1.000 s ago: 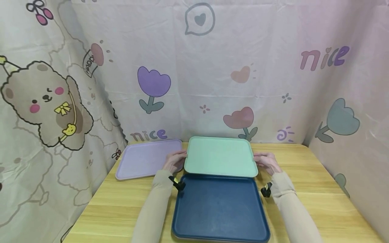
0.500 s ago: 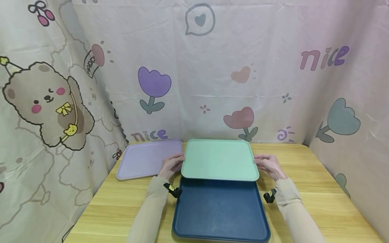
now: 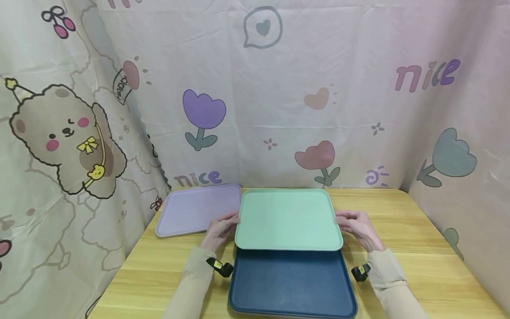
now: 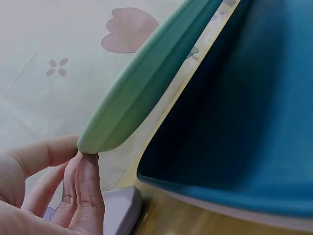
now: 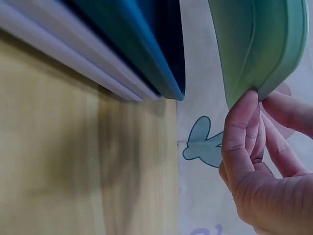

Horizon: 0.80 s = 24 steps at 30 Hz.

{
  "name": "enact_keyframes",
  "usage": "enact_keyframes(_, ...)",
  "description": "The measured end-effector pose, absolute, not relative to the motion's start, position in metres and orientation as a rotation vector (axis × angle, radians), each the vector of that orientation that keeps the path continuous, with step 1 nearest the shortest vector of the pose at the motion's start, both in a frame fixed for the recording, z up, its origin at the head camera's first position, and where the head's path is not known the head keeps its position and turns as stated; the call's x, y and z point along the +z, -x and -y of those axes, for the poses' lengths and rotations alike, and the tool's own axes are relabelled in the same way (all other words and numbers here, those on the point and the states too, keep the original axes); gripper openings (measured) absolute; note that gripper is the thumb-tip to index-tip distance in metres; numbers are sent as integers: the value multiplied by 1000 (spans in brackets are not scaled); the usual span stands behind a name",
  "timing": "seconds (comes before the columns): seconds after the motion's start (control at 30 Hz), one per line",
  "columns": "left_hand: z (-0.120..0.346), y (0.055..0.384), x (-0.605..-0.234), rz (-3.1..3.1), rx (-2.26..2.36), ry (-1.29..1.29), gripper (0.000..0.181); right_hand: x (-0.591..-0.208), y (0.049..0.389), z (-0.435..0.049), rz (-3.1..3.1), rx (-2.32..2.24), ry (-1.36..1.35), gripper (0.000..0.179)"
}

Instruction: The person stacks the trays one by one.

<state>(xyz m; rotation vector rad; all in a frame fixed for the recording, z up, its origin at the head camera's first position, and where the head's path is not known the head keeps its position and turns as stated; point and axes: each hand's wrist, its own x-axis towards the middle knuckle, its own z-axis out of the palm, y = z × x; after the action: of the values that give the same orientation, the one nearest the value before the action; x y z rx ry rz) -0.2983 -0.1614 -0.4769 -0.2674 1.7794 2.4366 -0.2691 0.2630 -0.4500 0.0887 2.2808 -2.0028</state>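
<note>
A mint green tray [image 3: 288, 219] hangs above a dark blue tray [image 3: 292, 283] and covers its far part in the head view. My left hand [image 3: 220, 228] pinches the green tray's left edge between thumb and fingers. At the opposite edge, my right hand [image 3: 360, 227] pinches it likewise. Both wrist views show a gap between the green tray and the blue one. Under the blue tray, pale lilac tray edges [image 5: 73, 49] show in the right wrist view, stacked on the table.
Another lilac tray [image 3: 199, 210] lies at the back left of the wooden table [image 3: 418, 266], just beyond my left hand. A printed curtain [image 3: 271, 88] hangs behind the table and along both sides.
Both hands have brought the green tray nearer to me, so it now covers more of the blue tray's far part. The blue and lilac trays stay in place.
</note>
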Motion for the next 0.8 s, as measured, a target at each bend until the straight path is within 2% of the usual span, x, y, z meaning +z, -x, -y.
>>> enact_keyframes(0.43,169,263,-487,-1762,2397,183,51,-457,241,-268,-2269,-1974,18,42)
enact_keyframes(0.8,176,250,-493,-1779,2336,154,50,-469,231,-283,-2109,-1891,180,44)
